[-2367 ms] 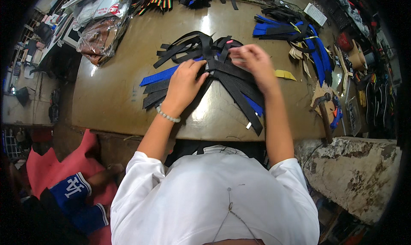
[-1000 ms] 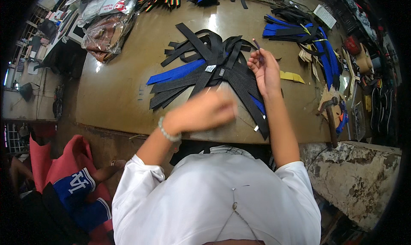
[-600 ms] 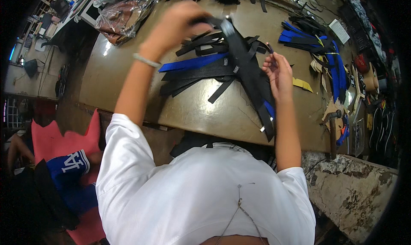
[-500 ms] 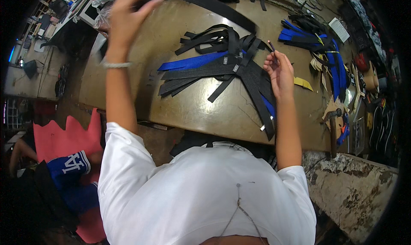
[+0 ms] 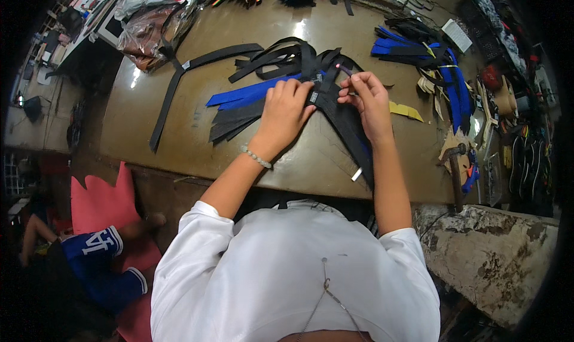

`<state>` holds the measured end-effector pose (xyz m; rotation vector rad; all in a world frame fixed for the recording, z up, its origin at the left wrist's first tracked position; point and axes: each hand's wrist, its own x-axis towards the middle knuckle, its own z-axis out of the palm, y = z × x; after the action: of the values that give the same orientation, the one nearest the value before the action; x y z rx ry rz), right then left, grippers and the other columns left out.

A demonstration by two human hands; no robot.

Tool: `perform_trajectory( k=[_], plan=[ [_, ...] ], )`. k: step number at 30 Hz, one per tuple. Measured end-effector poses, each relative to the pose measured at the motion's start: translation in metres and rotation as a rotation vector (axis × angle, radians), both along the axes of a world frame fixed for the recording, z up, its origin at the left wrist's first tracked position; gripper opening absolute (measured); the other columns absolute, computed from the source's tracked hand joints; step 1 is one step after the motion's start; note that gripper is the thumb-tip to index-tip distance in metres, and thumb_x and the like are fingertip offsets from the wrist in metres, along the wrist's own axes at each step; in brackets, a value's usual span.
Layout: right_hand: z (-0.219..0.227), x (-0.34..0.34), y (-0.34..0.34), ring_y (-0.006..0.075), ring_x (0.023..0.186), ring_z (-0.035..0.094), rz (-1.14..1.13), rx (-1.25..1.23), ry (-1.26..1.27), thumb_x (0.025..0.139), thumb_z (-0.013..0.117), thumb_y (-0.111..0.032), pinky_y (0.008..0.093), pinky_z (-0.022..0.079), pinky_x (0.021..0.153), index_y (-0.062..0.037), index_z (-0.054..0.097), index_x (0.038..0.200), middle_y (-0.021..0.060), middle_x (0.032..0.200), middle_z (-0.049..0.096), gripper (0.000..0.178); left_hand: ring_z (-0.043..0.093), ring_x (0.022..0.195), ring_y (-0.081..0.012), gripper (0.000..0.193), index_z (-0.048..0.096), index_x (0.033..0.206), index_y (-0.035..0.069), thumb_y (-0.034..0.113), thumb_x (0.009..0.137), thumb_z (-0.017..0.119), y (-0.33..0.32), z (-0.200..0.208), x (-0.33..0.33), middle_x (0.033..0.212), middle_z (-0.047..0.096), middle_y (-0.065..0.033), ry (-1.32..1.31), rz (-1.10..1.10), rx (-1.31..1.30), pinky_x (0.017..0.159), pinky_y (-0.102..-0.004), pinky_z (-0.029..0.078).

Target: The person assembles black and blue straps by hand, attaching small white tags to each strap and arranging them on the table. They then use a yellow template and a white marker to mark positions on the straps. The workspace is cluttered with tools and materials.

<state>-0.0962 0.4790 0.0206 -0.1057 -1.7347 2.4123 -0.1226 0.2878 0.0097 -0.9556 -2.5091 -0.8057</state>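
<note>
A pile of black webbing straps (image 5: 239,121), with blue straps (image 5: 242,93) among them, lies on the table and fans out to the left. My left hand (image 5: 286,112) is on the pile, fingers bent and thumb closed against a black strap beside a small pale label (image 5: 314,98). Between the fingertips of my right hand (image 5: 372,103) is a thin dark pen-like stick (image 5: 344,71) with a pinkish tip, held just above the straps. A separate black strap assembly (image 5: 174,82), branching three ways from a joint, lies to the left.
Plastic-wrapped goods (image 5: 149,34) sit at the table's far left. Another bundle of blue and black straps (image 5: 457,91) lies right, near a yellow piece (image 5: 406,110) and a hammer (image 5: 455,174). Someone in a blue sleeve (image 5: 98,249) is at the lower left.
My left hand came from the far left down to the pile, leaving the branching black strap on the table. My right hand moved slightly left, still with the stick.
</note>
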Motion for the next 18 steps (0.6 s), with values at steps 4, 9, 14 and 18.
perform_trajectory(
  k=[4,9,14,18],
  plan=[
    [0.012,0.005,0.009,0.0149,0.083,0.063,0.105,0.04,0.031,0.096,0.056,-0.018,0.0295,0.055,0.075,-0.0005,0.055,0.099,0.0111,0.097,0.063,0.018,0.056,0.09,-0.0292,0.043,0.061,0.108,0.004,0.023,0.073,0.079,-0.006,0.007,-0.018,0.092,0.058,-0.0129,-0.132,0.0,0.112,0.08,-0.0396,0.045],
    [-0.008,-0.009,-0.016,0.0145,0.088,0.063,0.062,0.18,0.108,0.097,0.056,-0.017,0.0297,0.054,0.08,0.0018,0.055,0.1,0.0118,0.102,0.063,0.019,0.058,0.081,-0.0245,0.036,0.063,0.098,0.0,0.024,0.075,0.079,-0.011,0.016,-0.031,0.088,0.057,-0.0128,-0.309,0.016,0.13,0.071,-0.0328,0.047],
    [-0.033,-0.015,-0.028,0.0142,0.09,0.063,-0.016,0.139,0.088,0.098,0.054,-0.016,0.0275,0.052,0.085,0.0033,0.054,0.098,0.012,0.1,0.063,0.019,0.056,0.073,-0.0154,0.035,0.065,0.093,-0.002,0.029,0.08,0.075,0.001,0.005,-0.046,0.081,0.062,-0.0089,-0.442,0.021,0.216,0.067,-0.0274,0.045],
    [-0.033,-0.012,-0.028,0.014,0.088,0.063,-0.054,0.227,0.079,0.097,0.055,-0.014,0.0262,0.053,0.082,0.0028,0.053,0.096,0.0122,0.099,0.064,0.017,0.054,0.07,-0.0088,0.031,0.066,0.093,-0.003,0.027,0.084,0.072,-0.001,-0.004,-0.05,0.079,0.064,-0.0036,-0.631,0.041,0.393,0.066,-0.024,0.044]
  ],
)
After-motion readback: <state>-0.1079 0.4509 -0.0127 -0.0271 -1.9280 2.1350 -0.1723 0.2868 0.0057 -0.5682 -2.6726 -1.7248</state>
